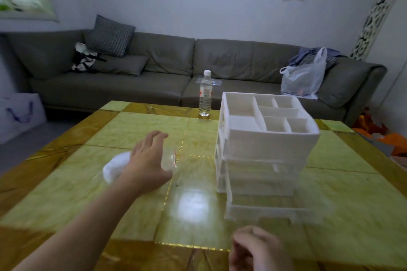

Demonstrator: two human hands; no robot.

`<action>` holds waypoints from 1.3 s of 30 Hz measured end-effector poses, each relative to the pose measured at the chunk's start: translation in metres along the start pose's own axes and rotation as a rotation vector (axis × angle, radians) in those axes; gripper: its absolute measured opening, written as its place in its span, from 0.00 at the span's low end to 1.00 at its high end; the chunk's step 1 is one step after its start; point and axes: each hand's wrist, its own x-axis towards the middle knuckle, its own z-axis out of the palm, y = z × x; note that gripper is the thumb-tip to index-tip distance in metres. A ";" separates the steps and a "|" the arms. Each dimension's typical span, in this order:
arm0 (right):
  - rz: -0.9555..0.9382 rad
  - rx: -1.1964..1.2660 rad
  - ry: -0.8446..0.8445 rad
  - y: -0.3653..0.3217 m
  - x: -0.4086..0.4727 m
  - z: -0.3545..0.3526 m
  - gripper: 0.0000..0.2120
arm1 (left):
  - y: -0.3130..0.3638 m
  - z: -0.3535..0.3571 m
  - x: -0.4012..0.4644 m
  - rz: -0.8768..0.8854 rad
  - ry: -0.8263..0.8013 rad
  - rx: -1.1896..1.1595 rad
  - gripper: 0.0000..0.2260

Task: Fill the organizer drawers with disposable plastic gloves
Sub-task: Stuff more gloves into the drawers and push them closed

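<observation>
While the left hand [149, 160] reached out over the table [66, 182], fingers spread wide, it hovered above a clear packet of gloves [119, 167], whether touching it or not could not be told through the blur. Fetching gloves seemed the step in hand; next the hand would need to close on the packet. The white organizer [264, 145] stood well to the right, its bottom drawer [271, 211] pulled out. Just before it, the right hand [257, 248] was loosely curled, apparently empty.
</observation>
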 end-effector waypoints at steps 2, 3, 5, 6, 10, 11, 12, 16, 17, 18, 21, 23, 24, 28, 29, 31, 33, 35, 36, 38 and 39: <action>-0.029 -0.079 -0.002 -0.005 0.001 0.007 0.14 | -0.035 -0.006 -0.005 -0.104 -0.063 0.256 0.48; -0.032 -0.090 0.013 -0.005 0.003 0.009 0.15 | -0.045 -0.008 -0.008 -0.150 -0.060 0.300 0.46; -0.042 -0.076 0.008 -0.005 0.007 0.015 0.14 | -0.055 -0.011 -0.017 -0.172 0.013 0.279 0.40; -0.051 -0.070 -0.010 -0.004 0.007 0.019 0.13 | -0.057 -0.013 -0.021 -0.153 0.051 0.248 0.38; -0.375 -0.183 0.016 -0.010 0.009 0.035 0.07 | -0.049 -0.029 -0.032 0.014 0.109 0.115 0.39; -0.517 -0.242 0.047 -0.014 0.009 0.037 0.08 | -0.043 -0.033 -0.035 0.069 0.130 0.086 0.38; -0.636 -0.294 0.072 -0.019 0.010 0.037 0.10 | -0.035 -0.037 -0.040 0.123 0.163 0.063 0.37; -0.874 -0.517 0.080 -0.035 0.018 0.036 0.18 | -0.005 -0.047 -0.064 0.262 0.242 -0.028 0.29; -0.904 -0.556 0.040 -0.036 0.020 0.037 0.17 | 0.000 -0.045 -0.069 0.294 0.238 -0.043 0.27; -0.937 -0.604 0.003 -0.036 0.021 0.039 0.16 | 0.005 -0.044 -0.075 0.324 0.228 -0.041 0.26; -1.011 -0.731 -0.073 -0.031 0.022 0.046 0.16 | 0.014 -0.041 -0.081 0.399 0.218 -0.004 0.24; -0.924 -0.751 -0.094 -0.032 0.018 0.047 0.20 | 0.017 -0.042 -0.082 0.402 0.226 0.001 0.24; -0.884 -0.782 -0.090 -0.032 0.017 0.046 0.25 | 0.018 -0.043 -0.084 0.403 0.226 -0.009 0.25; -0.796 -0.959 -0.072 -0.034 0.016 0.045 0.30 | 0.018 -0.042 -0.088 0.468 0.143 -0.048 0.26; -0.779 -0.997 -0.079 -0.036 0.016 0.045 0.30 | 0.018 -0.042 -0.089 0.475 0.130 -0.055 0.26; -0.729 -1.071 -0.108 -0.039 0.015 0.044 0.31 | 0.017 -0.041 -0.089 0.451 0.106 -0.096 0.26; -0.699 -1.127 -0.126 -0.043 0.015 0.045 0.29 | 0.016 -0.041 -0.091 0.421 0.075 -0.157 0.26; -0.705 -1.149 -0.114 -0.043 0.015 0.045 0.28 | 0.017 -0.043 -0.092 0.403 0.028 -0.199 0.26; -0.703 -1.147 -0.111 -0.041 0.016 0.044 0.28 | 0.018 -0.044 -0.093 0.395 0.005 -0.216 0.25; -0.747 -1.130 -0.109 -0.036 0.018 0.041 0.25 | 0.017 -0.046 -0.091 0.364 -0.054 -0.262 0.26; -0.792 -1.116 -0.111 -0.034 0.020 0.040 0.22 | 0.015 -0.047 -0.090 0.350 -0.083 -0.284 0.27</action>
